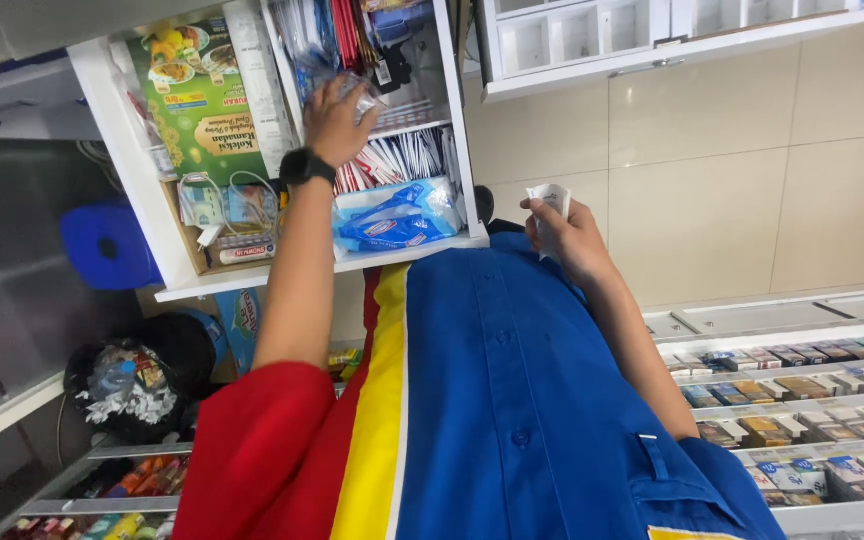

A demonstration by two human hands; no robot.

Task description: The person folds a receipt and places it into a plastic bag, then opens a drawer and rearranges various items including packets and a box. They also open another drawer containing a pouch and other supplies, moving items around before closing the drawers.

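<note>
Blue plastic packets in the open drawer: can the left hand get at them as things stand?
Probably yes. The left hand is inside the white drawer, just past the blue packets, which lie uncovered beside its wrist. The right hand only grips a folded white paper.

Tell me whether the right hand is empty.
No: the right hand grips a small folded white paper beside the blue shirt.
</note>
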